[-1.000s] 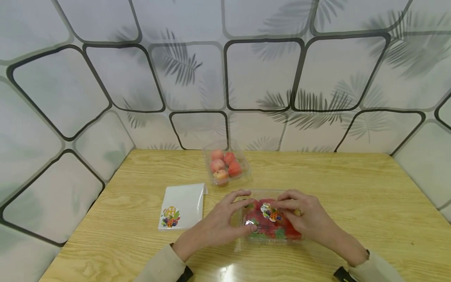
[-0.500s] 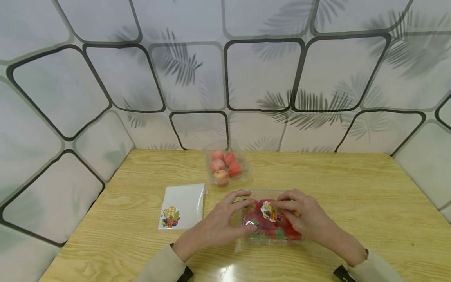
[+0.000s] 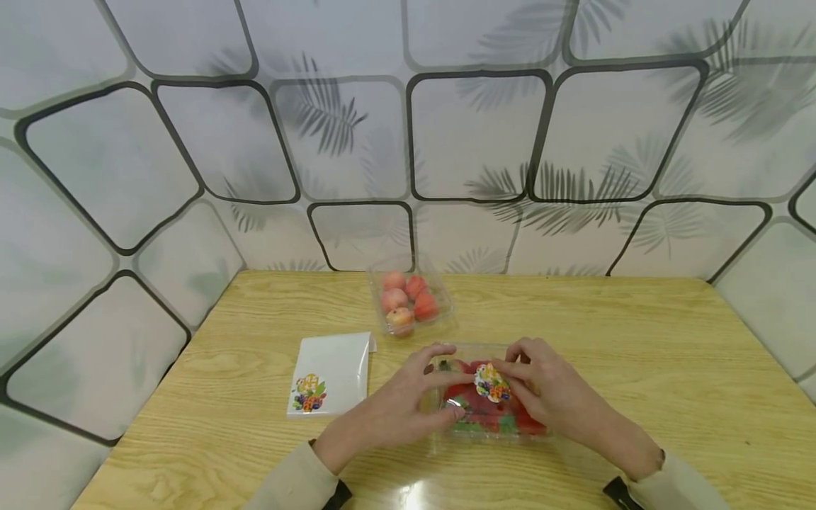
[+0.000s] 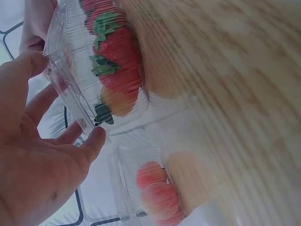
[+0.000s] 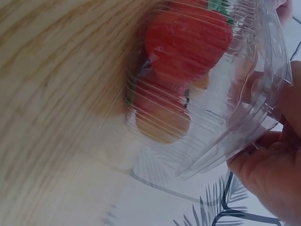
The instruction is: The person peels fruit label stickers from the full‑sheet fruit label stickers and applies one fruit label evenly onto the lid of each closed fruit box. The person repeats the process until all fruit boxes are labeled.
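A clear plastic clamshell box (image 3: 474, 425) of strawberries (image 4: 117, 49) lies on the table, its lid down. A colourful fruit sticker (image 3: 491, 383) sits on top of the lid. My left hand (image 3: 408, 400) spreads over the box's left side. Its index finger reaches the sticker's left edge, and the thumb rests by the lid's near left part. From the right, my right hand (image 3: 557, 389) touches the sticker's right side with index finger and thumb. In the right wrist view, part of that hand shows through the clear lid; its fingertips are partly hidden.
A white sheet or pad (image 3: 331, 372) with a similar fruit print lies left of the box. Behind stands another clear box (image 3: 443, 301) holding several peach-like fruits (image 3: 395, 299). A patterned wall (image 3: 478, 142) borders the wooden table (image 3: 669, 340) at the back.
My left index finger has stretched right, from the box's left part to the sticker's edge. The right hand's fingers have shifted slightly on the sticker. The box stays in place.
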A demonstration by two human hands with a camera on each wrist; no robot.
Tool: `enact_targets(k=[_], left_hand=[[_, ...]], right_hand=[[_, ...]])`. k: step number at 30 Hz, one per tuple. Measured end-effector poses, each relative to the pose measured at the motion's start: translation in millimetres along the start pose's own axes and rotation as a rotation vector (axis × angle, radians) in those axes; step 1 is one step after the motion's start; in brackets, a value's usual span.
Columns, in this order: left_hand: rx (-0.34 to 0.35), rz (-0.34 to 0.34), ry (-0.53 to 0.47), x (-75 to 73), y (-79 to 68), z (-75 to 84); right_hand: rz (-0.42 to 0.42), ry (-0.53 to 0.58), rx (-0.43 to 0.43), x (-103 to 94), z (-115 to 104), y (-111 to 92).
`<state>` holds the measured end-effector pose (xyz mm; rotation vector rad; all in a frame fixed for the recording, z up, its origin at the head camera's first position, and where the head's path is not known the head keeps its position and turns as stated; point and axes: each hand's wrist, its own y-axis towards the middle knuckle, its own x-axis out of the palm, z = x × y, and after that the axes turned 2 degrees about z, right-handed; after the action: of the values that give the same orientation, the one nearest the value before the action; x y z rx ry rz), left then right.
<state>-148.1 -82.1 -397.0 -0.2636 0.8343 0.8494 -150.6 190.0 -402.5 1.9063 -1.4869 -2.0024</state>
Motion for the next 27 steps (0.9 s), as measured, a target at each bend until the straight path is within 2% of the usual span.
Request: enact_targets(k=[3, 6, 9, 11, 14, 17, 21, 27], left_hand=[[0.012, -0.005, 0.014, 0.0, -0.2, 0.5], [0.012, 0.001, 0.017, 0.5, -0.7, 0.5], [0.018, 0.005, 0.024, 1.1, -0.7, 0.1], [0.022, 0.003, 0.025, 1.0, -0.7, -0.2], [0.018, 0.007, 0.030, 0.4, 0.6, 0.0], [-0.005, 0.030, 0.018, 0.1, 5.5, 1.2], [-0.065, 0.065, 0.037, 1.3, 18.1, 3.9], [-0.151, 0.066, 0.138, 3.3, 36.9, 5.0]], right_hand=[[-0.022, -0.036, 0.017, -1.3, -1.5, 0.3], [-0.041, -0.068, 0.083, -3.9, -3.5, 0.9], [-0.106, -0.088, 0.207, -8.1, -4.6, -0.2], [-0.186, -0.084, 0.302, -10.6, -3.9, -1.6], [-0.303, -0.018, 0.436, -12.8, -0.4, -3.6], [-0.334, 0.066, 0.529, -11.9, 3.9, -5.2], [-0.292, 0.104, 0.557, -8.6, 7.4, -6.5], [-0.263, 0.114, 0.544, -5.3, 8.5, -7.3]])
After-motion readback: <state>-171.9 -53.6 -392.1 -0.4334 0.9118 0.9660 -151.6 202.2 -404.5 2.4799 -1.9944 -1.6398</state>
